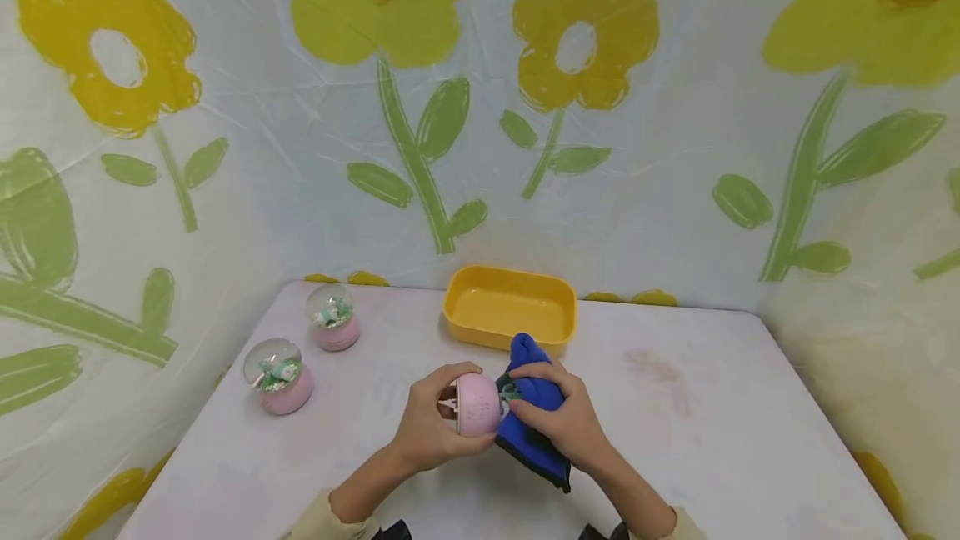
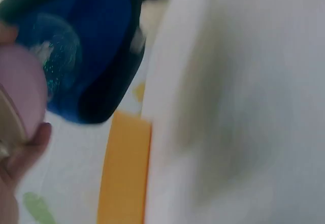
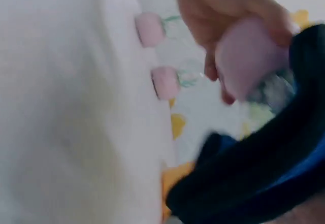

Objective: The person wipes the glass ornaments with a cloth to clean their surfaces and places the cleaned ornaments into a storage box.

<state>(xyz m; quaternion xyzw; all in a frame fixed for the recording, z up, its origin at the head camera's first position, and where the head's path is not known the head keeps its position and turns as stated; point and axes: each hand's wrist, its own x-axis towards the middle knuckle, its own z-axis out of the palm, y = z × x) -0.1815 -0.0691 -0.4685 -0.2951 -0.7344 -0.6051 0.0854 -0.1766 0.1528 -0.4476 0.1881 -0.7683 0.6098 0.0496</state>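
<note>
My left hand [image 1: 431, 423] grips the pink base of a snow globe [image 1: 477, 404], which is tipped sideways with its glass dome pointing right. A blue cloth [image 1: 538, 394] with a dark edge lies against the dome, and my right hand [image 1: 562, 411] holds it there with fingers and thumb. In the left wrist view the clear dome [image 2: 58, 46] shows in front of the blue cloth [image 2: 101, 46]. The right wrist view has the dark underside of the cloth [image 3: 254, 168] partly covering the dome beside the pink base [image 3: 249, 56].
Two more snow globes with pink bases stand upright at the left, one nearer [image 1: 281, 377] and one farther back [image 1: 334, 319]. A yellow tray [image 1: 468, 332] sits at the back of the white table [image 1: 720, 415], behind my hands. A flower-printed curtain [image 1: 645, 215] surrounds the table.
</note>
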